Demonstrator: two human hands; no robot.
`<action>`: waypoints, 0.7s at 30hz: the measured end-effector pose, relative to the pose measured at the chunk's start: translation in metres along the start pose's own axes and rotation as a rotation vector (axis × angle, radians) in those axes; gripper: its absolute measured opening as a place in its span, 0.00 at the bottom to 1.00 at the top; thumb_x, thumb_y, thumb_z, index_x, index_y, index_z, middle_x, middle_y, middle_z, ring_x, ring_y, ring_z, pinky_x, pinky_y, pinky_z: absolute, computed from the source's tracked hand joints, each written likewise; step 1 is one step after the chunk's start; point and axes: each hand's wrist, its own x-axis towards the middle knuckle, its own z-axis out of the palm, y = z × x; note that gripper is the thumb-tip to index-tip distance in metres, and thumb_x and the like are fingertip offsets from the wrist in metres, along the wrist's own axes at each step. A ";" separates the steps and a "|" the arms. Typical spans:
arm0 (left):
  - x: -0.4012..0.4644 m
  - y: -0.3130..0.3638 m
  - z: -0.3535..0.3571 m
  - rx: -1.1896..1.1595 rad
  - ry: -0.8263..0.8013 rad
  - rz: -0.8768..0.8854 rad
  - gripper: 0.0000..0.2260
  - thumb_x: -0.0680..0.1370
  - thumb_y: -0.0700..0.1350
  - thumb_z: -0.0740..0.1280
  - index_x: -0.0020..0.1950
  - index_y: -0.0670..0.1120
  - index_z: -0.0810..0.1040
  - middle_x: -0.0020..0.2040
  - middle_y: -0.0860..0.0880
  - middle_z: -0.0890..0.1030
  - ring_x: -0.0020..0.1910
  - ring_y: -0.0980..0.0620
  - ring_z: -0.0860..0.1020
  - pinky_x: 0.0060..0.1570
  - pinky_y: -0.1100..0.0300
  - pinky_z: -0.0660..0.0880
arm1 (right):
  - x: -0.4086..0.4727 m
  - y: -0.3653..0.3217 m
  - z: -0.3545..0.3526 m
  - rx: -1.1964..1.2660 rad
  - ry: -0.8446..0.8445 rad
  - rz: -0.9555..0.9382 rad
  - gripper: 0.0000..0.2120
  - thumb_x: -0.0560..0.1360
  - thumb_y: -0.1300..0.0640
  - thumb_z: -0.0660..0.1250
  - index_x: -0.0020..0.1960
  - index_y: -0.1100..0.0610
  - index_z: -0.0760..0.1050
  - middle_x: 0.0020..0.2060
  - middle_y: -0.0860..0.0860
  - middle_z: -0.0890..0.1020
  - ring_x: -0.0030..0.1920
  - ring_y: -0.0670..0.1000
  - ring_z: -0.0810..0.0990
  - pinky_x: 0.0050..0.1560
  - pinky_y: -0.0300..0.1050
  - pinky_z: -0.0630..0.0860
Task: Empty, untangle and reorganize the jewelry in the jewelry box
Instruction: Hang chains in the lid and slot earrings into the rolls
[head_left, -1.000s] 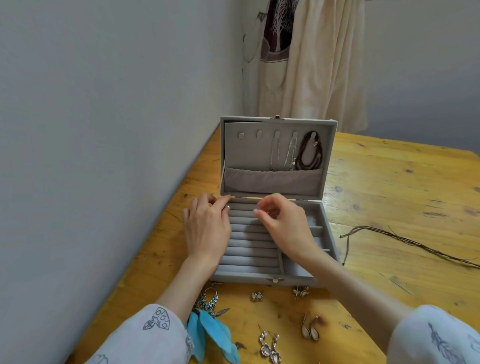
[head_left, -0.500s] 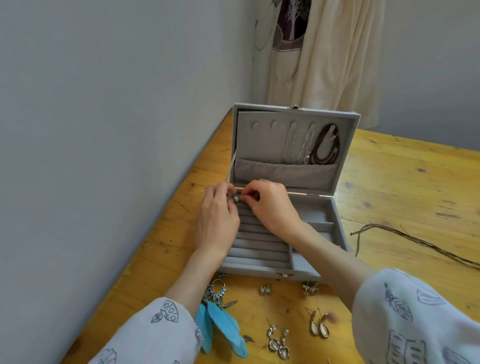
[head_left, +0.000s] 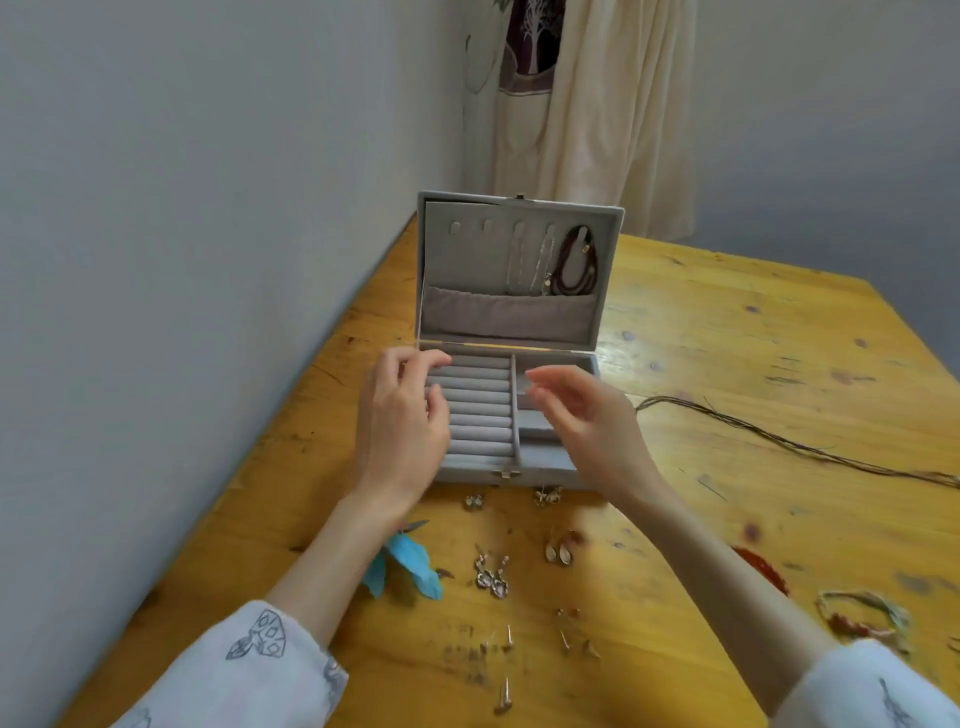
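Grey velvet jewelry box (head_left: 550, 462) open on yellow wooden table (head_left: 727, 364); left hand (head_left: 402, 421) loosely curled over ring rolls, right hand (head_left: 587, 415) relaxed open, both empty.

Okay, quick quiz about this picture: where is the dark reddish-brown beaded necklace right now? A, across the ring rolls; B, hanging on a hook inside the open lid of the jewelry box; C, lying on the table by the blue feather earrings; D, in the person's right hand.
B: the dark beaded necklace hangs from the rightmost hook inside the raised lid of the jewelry box.
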 end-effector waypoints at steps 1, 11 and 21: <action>-0.012 0.007 -0.001 -0.019 -0.006 0.013 0.13 0.76 0.36 0.62 0.58 0.47 0.74 0.54 0.50 0.72 0.54 0.56 0.69 0.51 0.69 0.66 | -0.017 0.004 -0.007 -0.005 0.016 0.018 0.08 0.76 0.59 0.64 0.53 0.51 0.77 0.42 0.39 0.79 0.46 0.39 0.78 0.47 0.31 0.75; -0.085 0.020 0.004 -0.005 -0.063 -0.054 0.08 0.76 0.36 0.63 0.53 0.44 0.78 0.47 0.51 0.77 0.50 0.56 0.71 0.51 0.72 0.65 | -0.085 0.021 0.006 -0.164 0.118 -0.032 0.05 0.74 0.63 0.67 0.48 0.59 0.79 0.42 0.52 0.78 0.43 0.49 0.77 0.47 0.41 0.75; -0.088 0.020 0.007 0.152 -0.128 -0.081 0.10 0.72 0.40 0.68 0.51 0.44 0.81 0.45 0.48 0.78 0.49 0.49 0.72 0.50 0.57 0.69 | -0.087 0.024 0.011 -0.283 0.043 -0.046 0.10 0.74 0.61 0.67 0.54 0.58 0.79 0.41 0.53 0.73 0.42 0.53 0.74 0.45 0.51 0.76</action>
